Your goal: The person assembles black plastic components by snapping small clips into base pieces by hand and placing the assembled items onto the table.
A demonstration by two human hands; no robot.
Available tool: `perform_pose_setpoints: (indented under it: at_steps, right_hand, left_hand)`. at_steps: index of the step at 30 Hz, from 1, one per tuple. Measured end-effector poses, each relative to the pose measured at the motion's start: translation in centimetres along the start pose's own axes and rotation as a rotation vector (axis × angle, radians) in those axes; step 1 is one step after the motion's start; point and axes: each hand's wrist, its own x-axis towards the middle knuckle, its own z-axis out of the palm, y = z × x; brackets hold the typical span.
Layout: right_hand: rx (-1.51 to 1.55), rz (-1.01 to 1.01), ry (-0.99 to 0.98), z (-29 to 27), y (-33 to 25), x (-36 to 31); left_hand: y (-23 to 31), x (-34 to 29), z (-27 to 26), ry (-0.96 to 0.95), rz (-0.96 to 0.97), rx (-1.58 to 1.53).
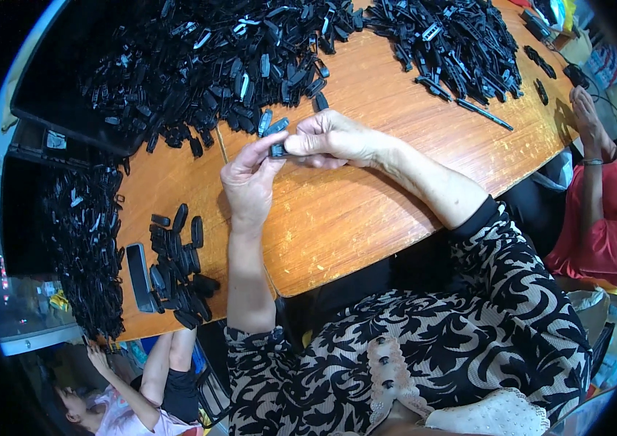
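Over the wooden table (337, 218), both my hands meet at a small black plastic piece (277, 150). My left hand (247, 185) pinches it between thumb and fingers from the left. From the other side, my right hand (337, 138) is closed on the same piece, its thumb pressed against it. Fingers cover most of the piece, so its exact kind does not show. Just beyond my fingertips lie a few loose black oblong pieces (265, 122), at the near edge of a large heap of black plastic parts (228, 65).
A second heap of long black parts (461, 51) lies far right, with a black pen-like stick (484, 114) nearby. On the left are a smaller pile (175, 261), a dark phone-like slab (138, 276) and another heap (87, 240). Other people sit at right (606, 211) and lower left (127, 407).
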Motion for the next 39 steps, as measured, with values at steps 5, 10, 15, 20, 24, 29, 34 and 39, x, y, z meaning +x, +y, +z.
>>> perform_pose_setpoints:
  at_steps: [5, 10, 15, 20, 24, 29, 34, 39]
  right_hand:
    - [0.005, -0.009, 0.211, 0.6, -0.4, 0.2]
    - [-0.793, -0.397, 0.663, -3.8, 0.1, 2.4]
    - [-1.457, -0.366, 0.755, -8.9, 0.9, 3.2]
    - [-1.457, -0.353, 0.703, -7.6, 1.2, 2.3]
    - [-1.431, -0.311, 0.661, -6.2, 0.6, 1.0]
    - [-1.427, -0.192, 0.716, -6.6, 0.3, 0.3]
    - [-1.273, -0.269, 0.728, -5.5, -0.3, 0.8]
    - [-0.628, -0.318, 0.514, -1.5, -0.7, 0.8]
  left_hand:
    - [-0.3, 0.0, 0.2, -0.015, -0.172, -0.12]
    - [-0.7, 1.0, -0.7, 0.159, -0.186, -0.336]
    - [-1.1, 2.2, -1.5, 0.259, -0.282, -0.083]
    - [-0.9, 1.9, 1.1, 0.07, 0.263, 1.164]
    - [-1.1, 1.3, 0.6, -0.027, 0.254, 1.317]
    - [0.1, 0.3, 1.3, -0.046, 0.158, 1.248]
    - [0.3, 0.2, 0.1, 0.094, 0.062, 0.9]
    - [0.2, 0.3, -0.1, 0.067, -0.21, 0.398]
